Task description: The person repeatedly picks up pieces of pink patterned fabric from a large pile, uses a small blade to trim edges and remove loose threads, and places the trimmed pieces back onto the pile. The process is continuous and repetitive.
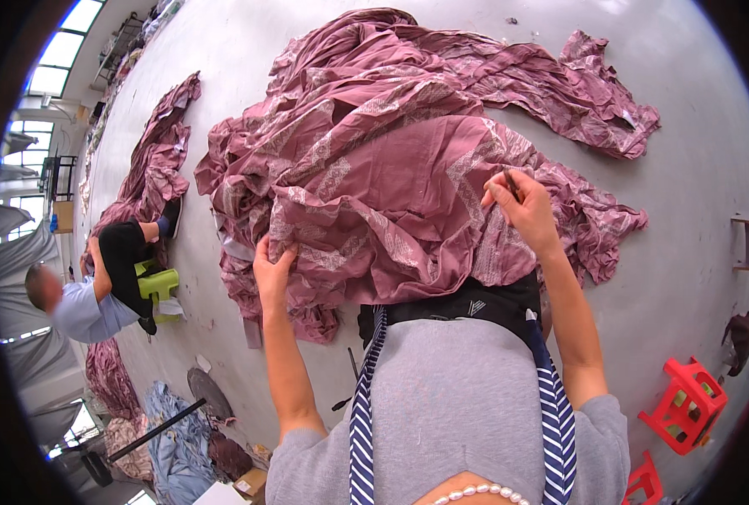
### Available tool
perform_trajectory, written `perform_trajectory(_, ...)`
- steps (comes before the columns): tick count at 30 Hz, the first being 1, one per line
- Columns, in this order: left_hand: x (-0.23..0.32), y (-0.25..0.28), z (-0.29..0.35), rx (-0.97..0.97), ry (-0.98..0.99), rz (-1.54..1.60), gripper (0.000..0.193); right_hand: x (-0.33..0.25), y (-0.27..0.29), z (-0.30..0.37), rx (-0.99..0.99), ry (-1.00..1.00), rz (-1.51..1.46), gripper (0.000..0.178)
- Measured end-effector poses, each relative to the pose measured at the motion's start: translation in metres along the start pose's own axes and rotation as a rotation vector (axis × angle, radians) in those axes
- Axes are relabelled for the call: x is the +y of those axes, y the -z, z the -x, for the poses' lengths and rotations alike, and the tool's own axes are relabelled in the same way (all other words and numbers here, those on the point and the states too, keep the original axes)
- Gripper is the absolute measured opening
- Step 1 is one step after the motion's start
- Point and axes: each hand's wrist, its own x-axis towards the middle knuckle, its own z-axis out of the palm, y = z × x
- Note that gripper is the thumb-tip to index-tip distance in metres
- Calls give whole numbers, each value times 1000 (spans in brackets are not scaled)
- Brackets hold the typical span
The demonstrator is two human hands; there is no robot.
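A large mauve cloth (408, 177) with pale lace-like patterned bands lies in a crumpled heap over my lap and out across the floor. At its near left edge, my left hand (275, 268) is closed, pinching a fold between thumb and fingers. My right hand (523, 210) is closed around a small, thin dark tool (512, 185), whose kind I cannot make out. It is over the right part of the cloth, beside a patterned zigzag band. The fingers hide much of the tool.
On the left a person (97, 290) sits on a green stool (160, 286) beside another length of mauve cloth (151, 160). A red plastic stool (686, 404) stands at the lower right. Blue cloth (177, 446) and a black pole (157, 429) are at the lower left.
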Motion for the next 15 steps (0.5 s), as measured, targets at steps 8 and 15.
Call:
perform_trajectory(8, 109, -89, 39, 86, -978, -410, 32, 13, -60, 37, -178, 263, 397, 22)
perform_trajectory(15, 65, -117, 32, -724, -1064, -682, 16, 19, -58, 77, -582, 123, 676, 18)
